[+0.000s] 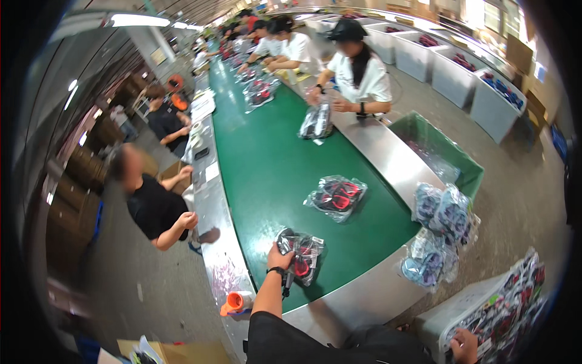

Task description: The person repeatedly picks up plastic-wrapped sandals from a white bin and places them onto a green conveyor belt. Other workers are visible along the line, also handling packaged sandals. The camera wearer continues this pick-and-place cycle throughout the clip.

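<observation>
Green conveyor belt (267, 164) carries a clear plastic bag of red-and-black goods (301, 253) at its near edge; a matching clear bag (335, 196) lies beyond. Left hand (280, 257) grips the near bag's corner, fingers closed. Right hand (465, 346), fingers curled, rests on bagged goods in a grey bin (451, 306).

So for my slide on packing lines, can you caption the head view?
Left hand sets a bagged item on the green conveyor; right hand reaches into a full bin.
</observation>
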The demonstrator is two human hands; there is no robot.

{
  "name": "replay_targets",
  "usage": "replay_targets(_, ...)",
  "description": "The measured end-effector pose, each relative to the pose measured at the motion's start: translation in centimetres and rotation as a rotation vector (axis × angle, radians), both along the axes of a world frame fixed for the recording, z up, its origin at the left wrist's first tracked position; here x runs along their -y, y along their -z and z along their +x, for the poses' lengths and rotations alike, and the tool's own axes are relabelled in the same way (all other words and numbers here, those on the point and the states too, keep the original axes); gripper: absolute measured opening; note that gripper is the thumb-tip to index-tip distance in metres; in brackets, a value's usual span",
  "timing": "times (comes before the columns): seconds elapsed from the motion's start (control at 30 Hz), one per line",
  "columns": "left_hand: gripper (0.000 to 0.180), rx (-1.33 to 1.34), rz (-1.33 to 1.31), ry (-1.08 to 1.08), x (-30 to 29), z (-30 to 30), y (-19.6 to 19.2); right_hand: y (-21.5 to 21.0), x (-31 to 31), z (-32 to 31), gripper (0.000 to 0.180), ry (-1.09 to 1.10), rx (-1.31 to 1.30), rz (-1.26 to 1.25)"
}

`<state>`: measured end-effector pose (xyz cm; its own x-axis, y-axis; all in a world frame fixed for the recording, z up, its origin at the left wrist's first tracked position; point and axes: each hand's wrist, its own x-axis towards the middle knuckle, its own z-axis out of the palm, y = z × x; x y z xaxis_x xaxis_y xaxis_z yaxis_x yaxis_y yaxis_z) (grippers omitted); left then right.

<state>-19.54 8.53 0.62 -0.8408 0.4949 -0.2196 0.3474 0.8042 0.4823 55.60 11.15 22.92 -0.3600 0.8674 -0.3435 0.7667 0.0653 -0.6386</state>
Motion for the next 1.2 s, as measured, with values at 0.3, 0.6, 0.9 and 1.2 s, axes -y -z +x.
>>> replay_targets(0.3,0.124,0.166,0.011,-0.027,0.5,1.8,-0.8,2.6,-0.4,-0.5,0.039,-0.207,0.077,-0.029)
replay_targets(0.6,0.123,0.181,0.341,-0.256,1.4,6.3,3.2,0.4,-0.3,-3.0,0.043,-0.149,0.211,-0.078)
replay_targets(0.9,0.067,0.979,0.810,-0.514,-0.6,13.6,1.8,1.7,-0.7,-3.1,0.040,-0.220,-0.049,0.240)
replay_targets(1.2,0.057,1.677,0.794,-0.003,-3.4,24.4,-8.3,-2.8,-0.5,-5.4,0.041,-0.117,-0.104,0.197)
